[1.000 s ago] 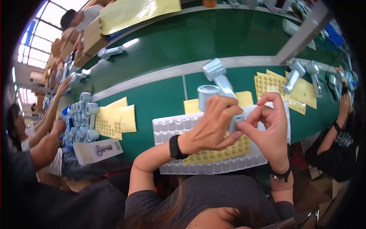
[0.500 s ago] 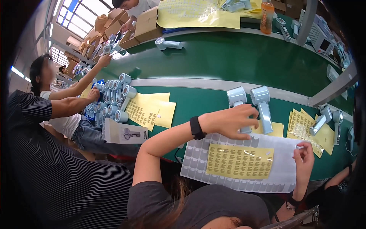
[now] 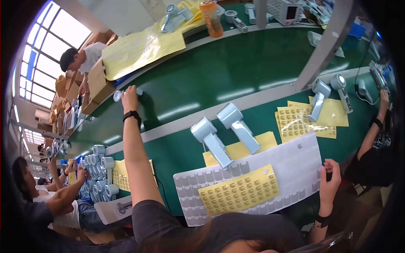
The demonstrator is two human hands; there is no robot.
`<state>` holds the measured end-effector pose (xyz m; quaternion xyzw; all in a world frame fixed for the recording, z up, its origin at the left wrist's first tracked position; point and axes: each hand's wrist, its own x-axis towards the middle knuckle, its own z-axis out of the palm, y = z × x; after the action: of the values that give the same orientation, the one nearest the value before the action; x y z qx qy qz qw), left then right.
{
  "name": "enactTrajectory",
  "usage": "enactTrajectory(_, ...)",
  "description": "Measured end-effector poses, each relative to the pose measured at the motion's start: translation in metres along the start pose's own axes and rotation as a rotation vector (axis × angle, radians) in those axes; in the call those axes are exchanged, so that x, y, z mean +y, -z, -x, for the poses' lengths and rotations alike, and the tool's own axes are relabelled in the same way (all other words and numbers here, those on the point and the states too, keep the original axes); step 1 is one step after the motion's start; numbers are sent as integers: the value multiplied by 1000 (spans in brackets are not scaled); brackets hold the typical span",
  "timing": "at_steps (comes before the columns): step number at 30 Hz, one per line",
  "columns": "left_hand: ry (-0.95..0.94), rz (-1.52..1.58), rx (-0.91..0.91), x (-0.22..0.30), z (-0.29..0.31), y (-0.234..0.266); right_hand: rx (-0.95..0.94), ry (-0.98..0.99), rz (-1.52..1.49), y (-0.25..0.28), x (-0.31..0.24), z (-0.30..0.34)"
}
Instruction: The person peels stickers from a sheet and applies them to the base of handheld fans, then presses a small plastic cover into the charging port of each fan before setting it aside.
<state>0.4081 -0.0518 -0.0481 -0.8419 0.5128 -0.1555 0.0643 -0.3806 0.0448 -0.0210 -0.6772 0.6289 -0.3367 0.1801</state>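
Note:
My left hand [image 3: 130, 99] reaches far across the green belt and closes round a light blue handheld fan [image 3: 117, 96], whose round head and handle end show on either side. Beside the right edge of a white sticker sheet [image 3: 291, 158], my right hand [image 3: 330, 180] has its fingers curled in; whatever they may pinch is too small to make out. Rows of grey stickers line the white sheet. On it lies a yellow sticker sheet [image 3: 238, 189]. Two more fans, a left one [image 3: 212, 141] and a right one [image 3: 239, 126], rest just beyond on yellow paper.
More yellow sheets [image 3: 295, 122] and two fans [image 3: 319, 99] lie to the right, beneath a metal post [image 3: 322, 46]. Many fans [image 3: 99, 168] crowd the left, near co-workers. An orange bottle [image 3: 211, 19] and cardboard box [image 3: 98, 84] stand beyond the belt.
My left hand has moved from above the white sheet to the fan on the belt and gripped it. My right hand has come away from the sheet's edge. The view has turned.

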Motion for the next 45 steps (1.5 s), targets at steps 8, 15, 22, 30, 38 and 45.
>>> enactTrajectory(8,-157,1452,634,81,96,106,-42,53,-31,-7,25,19)
enactTrajectory(15,-563,1621,668,138,180,180,-91,296,103,-5,10,37)
enactTrajectory(22,-585,1341,635,138,208,187,-468,620,-184,-30,-109,-15)
enactTrajectory(30,-256,421,422,82,206,115,-694,841,129,-172,-206,-30)
enactTrajectory(38,52,20,350,9,247,55,-574,816,342,-223,-201,-53)
enactTrajectory(45,278,258,-48,-17,266,39,-644,812,255,-209,-199,-65)
